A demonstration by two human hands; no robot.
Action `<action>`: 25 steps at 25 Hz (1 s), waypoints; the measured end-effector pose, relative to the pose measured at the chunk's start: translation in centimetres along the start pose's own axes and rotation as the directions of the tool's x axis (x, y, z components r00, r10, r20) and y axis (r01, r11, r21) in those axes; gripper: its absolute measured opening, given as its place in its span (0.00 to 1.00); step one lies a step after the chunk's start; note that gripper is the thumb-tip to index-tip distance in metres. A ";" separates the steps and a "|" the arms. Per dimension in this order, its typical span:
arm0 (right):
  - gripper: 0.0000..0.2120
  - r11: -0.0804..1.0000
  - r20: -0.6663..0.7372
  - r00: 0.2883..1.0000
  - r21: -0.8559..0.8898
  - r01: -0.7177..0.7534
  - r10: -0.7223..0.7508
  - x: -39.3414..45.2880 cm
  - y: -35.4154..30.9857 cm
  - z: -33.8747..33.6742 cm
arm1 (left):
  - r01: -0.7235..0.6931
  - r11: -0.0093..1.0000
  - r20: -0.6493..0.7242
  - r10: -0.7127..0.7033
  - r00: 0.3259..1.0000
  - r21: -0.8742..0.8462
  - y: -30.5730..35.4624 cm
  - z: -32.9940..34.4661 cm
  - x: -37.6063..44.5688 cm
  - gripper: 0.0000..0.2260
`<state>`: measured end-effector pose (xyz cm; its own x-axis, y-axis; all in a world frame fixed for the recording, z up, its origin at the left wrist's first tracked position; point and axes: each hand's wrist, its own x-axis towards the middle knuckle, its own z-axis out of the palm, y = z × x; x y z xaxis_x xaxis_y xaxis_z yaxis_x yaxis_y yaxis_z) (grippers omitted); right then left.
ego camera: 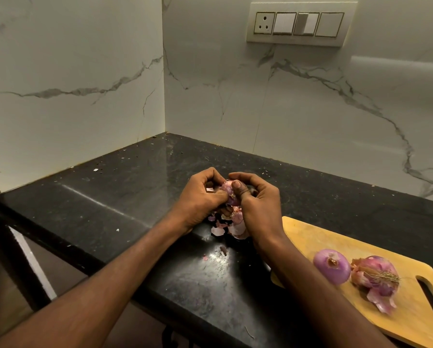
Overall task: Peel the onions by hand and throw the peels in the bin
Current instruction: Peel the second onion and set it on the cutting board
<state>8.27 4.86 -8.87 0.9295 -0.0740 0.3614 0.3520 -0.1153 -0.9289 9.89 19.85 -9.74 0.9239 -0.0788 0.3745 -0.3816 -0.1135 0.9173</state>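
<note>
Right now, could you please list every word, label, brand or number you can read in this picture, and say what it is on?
None: no readable text anywhere.
The switch panel on the wall bears no legible marking.
The wooden cutting board, the onions and the black countertop carry no print.

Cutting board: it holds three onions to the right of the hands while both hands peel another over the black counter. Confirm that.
Not three. The head view shows two onions on the cutting board: a peeled onion and a half-peeled onion. Otherwise correct: left hand and right hand peel another onion over the counter.
</note>
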 end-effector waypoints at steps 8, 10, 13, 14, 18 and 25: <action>0.10 0.991 -0.060 0.997 0.125 -0.040 0.047 0.1 -0.8 -0.2 | 0.068 0.983 -0.002 -0.070 0.998 -0.169 0.1 -0.2 0.2 0.04; 0.09 0.987 -0.052 0.997 0.151 -0.049 0.058 0.0 -1.1 -0.3 | 0.131 0.951 0.091 -0.110 0.990 -0.278 0.3 -0.3 0.2 0.09; 0.11 0.977 -0.081 0.992 0.198 -0.084 0.102 0.3 -1.1 -0.6 | 0.145 0.935 0.171 -0.093 0.981 -0.325 0.6 -0.3 0.1 0.11; 0.12 0.971 -0.086 0.988 0.213 -0.104 0.125 0.4 -1.1 -0.6 | 0.131 0.943 0.169 -0.082 0.982 -0.307 0.6 -0.3 0.0 0.12; 0.12 0.942 -0.033 0.975 0.267 -0.201 0.218 0.6 -1.0 -0.7 | 0.109 0.957 0.135 -0.075 0.988 -0.269 0.3 -0.4 0.0 0.12; 0.09 0.983 0.032 0.991 0.131 -0.130 0.127 0.5 -1.0 -1.1 | 0.122 0.945 0.114 -0.091 0.989 -0.303 0.3 -0.6 0.2 0.11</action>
<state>8.26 3.83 -7.63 0.9696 -0.0566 0.2380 0.2397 0.0262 -0.9705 9.94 20.40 -9.32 0.9455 -0.1803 0.2712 -0.2387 0.1831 0.9537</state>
